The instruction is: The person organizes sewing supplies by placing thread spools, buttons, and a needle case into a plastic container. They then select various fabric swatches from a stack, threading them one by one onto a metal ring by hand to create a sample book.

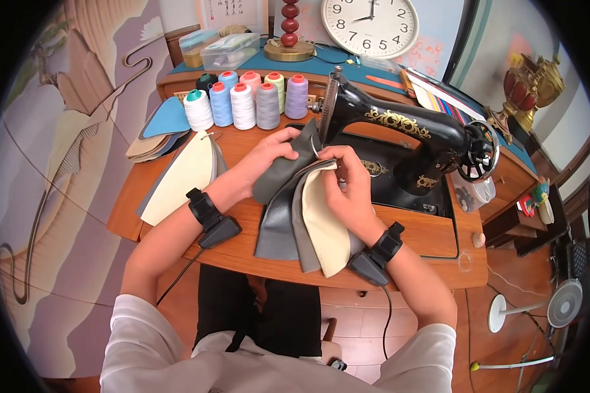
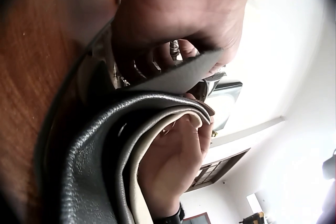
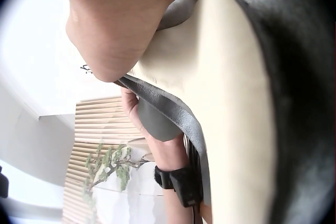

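Several leather-like pieces hang from a metal ring (image 1: 316,145) beside the sewing machine's needle end. The left hand (image 1: 272,159) grips a dark grey piece (image 1: 278,177), thumb on its face; the left wrist view shows that grey sheet (image 2: 181,74) under the left hand (image 2: 178,14). With bent fingers the right hand (image 1: 349,190) pinches the top corner of the cream piece (image 1: 324,223) and darker layers near the ring. Black (image 1: 278,223) and grey pieces drape below, between the hands. In the right wrist view the cream piece (image 3: 226,77) hangs beneath the right hand (image 3: 115,24), whose fingertips are hidden.
A black sewing machine (image 1: 400,128) stands right of the hands. Thread spools (image 1: 244,108) stand behind the left hand. Another ringed bundle (image 1: 180,177) and a swatch stack (image 1: 164,134) lie at the left. A clock (image 1: 370,26) and plastic boxes (image 1: 229,51) are at the back.
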{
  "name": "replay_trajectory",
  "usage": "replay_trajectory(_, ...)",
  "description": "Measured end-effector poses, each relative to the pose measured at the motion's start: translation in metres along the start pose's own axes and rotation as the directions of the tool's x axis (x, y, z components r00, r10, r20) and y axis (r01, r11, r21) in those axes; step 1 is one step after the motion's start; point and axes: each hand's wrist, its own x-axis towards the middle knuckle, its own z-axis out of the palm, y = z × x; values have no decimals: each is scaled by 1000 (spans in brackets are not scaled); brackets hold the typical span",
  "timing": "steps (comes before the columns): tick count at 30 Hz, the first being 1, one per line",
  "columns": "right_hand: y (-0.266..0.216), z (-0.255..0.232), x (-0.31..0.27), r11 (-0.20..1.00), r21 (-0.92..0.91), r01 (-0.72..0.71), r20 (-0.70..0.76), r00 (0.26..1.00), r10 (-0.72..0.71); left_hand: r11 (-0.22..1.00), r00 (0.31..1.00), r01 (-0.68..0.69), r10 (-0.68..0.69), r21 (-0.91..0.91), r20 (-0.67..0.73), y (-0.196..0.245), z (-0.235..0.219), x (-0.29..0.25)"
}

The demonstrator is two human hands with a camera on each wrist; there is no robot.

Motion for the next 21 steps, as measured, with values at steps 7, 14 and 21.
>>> replay_trajectory(7,8,-1,0,998,61,10,17,1000,-11,991,995,97,-98,-97,-14,8,8,-12)
replay_trajectory(14,3,0,0,998,24,66,24,997,-67,970,995,-78,64,228,70,10,6,-10)
replay_trajectory(21,-7,-1,0,991,-15,131,59,990,-130,894,979,-196,157,402,127,4,7,-13)
